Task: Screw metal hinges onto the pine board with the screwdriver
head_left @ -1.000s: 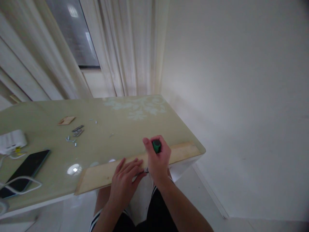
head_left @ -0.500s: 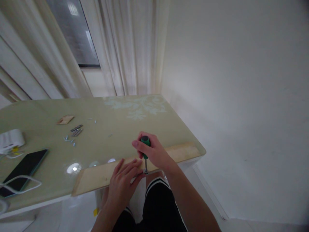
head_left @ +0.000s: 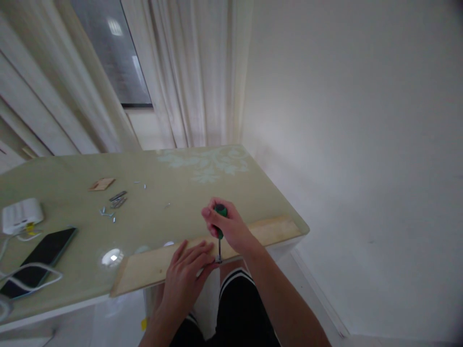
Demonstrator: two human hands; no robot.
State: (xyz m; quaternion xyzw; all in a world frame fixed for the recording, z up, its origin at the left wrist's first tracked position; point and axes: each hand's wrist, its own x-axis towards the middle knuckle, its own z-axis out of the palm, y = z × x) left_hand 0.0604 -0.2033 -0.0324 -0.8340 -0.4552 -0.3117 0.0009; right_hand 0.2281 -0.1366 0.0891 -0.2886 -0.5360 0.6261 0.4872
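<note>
A green-handled screwdriver [head_left: 220, 230] stands nearly upright in my right hand [head_left: 229, 224], whose fingers wrap its handle. Its tip meets a small metal piece [head_left: 218, 259] at the near edge of a long pale wooden board [head_left: 144, 270]. Across the board lies my left hand [head_left: 188, 270], fingers on the top face and thumb at the near edge beside the metal piece. The fingers and the screwdriver tip partly hide that piece, so its shape is unclear. A small hole or mark shows in the board to the left.
The board lies along the front edge of a glossy green table [head_left: 188, 197]. Farther left are small metal strips [head_left: 118, 200], several screws [head_left: 106, 212], a small wooden piece [head_left: 102, 184], a phone [head_left: 41, 260], a white device [head_left: 22, 215] and a white cable [head_left: 50, 272]. A wall [head_left: 343, 144] stands right.
The view has shifted slightly, moving the table items a little down and right in the picture. My right hand still grips the screwdriver at the same spot; my left hand stays on the board.
</note>
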